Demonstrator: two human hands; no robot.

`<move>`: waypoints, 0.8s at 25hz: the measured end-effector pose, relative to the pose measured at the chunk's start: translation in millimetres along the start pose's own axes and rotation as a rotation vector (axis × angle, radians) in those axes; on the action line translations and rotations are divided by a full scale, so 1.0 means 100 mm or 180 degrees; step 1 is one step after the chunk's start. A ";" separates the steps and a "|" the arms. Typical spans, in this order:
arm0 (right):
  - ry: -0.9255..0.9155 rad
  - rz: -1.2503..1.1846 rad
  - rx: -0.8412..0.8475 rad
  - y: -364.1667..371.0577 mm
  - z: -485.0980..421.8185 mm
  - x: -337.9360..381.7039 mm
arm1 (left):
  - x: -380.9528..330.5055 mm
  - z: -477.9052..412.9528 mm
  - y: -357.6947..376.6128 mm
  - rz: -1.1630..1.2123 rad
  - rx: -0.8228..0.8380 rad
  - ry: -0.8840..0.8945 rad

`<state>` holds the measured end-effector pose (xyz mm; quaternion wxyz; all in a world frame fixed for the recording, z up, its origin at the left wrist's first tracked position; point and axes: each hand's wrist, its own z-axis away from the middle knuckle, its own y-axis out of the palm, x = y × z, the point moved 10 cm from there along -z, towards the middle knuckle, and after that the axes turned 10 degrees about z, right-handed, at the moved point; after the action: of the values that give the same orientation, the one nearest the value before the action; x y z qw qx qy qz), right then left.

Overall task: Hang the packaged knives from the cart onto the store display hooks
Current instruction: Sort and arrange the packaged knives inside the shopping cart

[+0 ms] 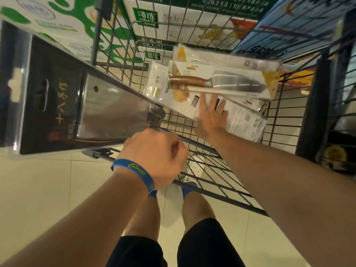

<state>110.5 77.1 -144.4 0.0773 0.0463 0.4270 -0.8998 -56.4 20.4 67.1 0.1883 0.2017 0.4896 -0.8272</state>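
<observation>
A wire cart [221,191] stands in front of me with a pile of packaged knives in its basket. The top package [227,81] shows a wooden-handled knife behind clear plastic on a white and yellow card. My right hand [211,115] reaches into the basket, fingers straight, touching a white package [185,106] just under the top one. At my left, close to the camera, is a large black cleaver package [63,105] with a shiny blade. My left hand [156,157], with a blue wristband, is curled at its near right corner and appears to grip it; its fingers are hidden.
Green and white cartons [77,22] are stacked beyond the cart on the left, and blue boxes [292,26] on the right. A dark shelf unit [327,116] stands at the right edge. Cream floor tiles [48,189] and my legs and white shoes lie below.
</observation>
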 end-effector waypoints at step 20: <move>0.0691 -0.1350 -0.0148 -0.36 0.00 -0.78 | -0.01 -0.01 0.01 -0.0044 -0.0068 0.0059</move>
<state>180.6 107.3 -105.7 -0.1588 0.0503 0.4535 -0.8755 -54.8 21.2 65.9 0.1801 0.2039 0.5016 -0.8212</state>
